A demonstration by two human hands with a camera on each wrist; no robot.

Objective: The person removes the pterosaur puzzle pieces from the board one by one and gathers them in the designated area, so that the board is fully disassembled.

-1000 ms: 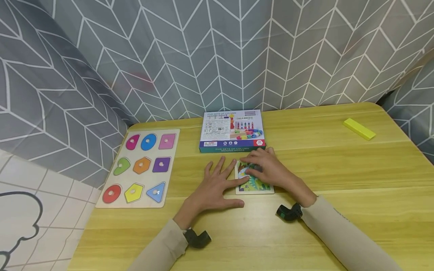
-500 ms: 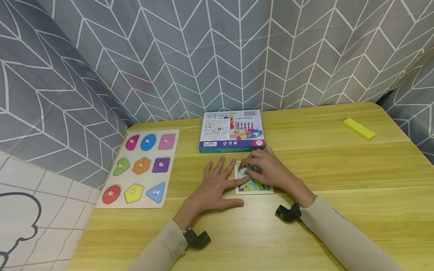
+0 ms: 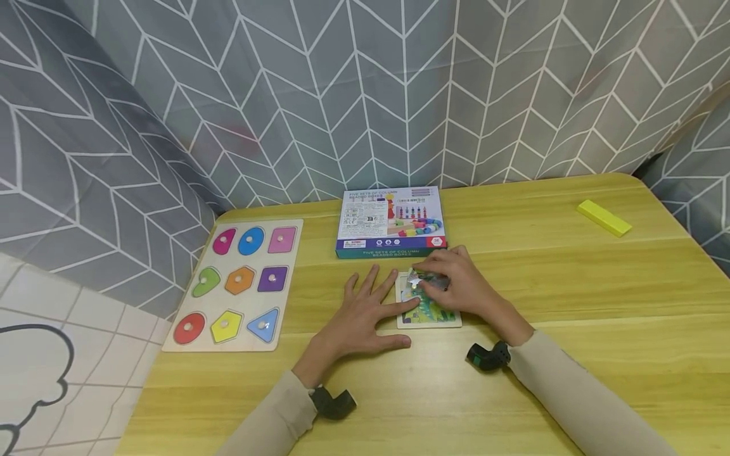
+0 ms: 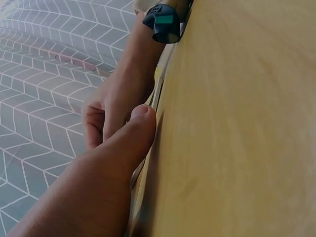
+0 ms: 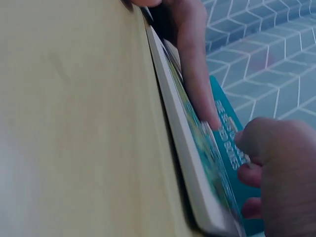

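A small jigsaw puzzle (image 3: 428, 315) with a green and blue picture lies in its pale tray on the table, in the middle of the head view. My left hand (image 3: 360, 318) is spread flat at its left side, with the index finger reaching onto the picture. My right hand (image 3: 461, 282) bends over the upper part and pinches a puzzle piece (image 3: 415, 279) between thumb and fingers. That piece sits tilted at the top left, where pale backing shows beside it. The right hand hides the puzzle's upper right. In the right wrist view, the tray's edge (image 5: 178, 126) runs beneath the left index finger (image 5: 195, 64).
Behind the puzzle lies a beaded-toy box (image 3: 390, 221). At the left is a shape board (image 3: 239, 310) with several knobbed shapes. A yellow block (image 3: 604, 217) lies at the far right. Grey patterned curtains (image 3: 365, 95) hang along the table's back edge.
The right hand has shifted slightly and lifted a piece at the puzzle's top left, which now tilts and bares pale backing. The left hand keeps its place.
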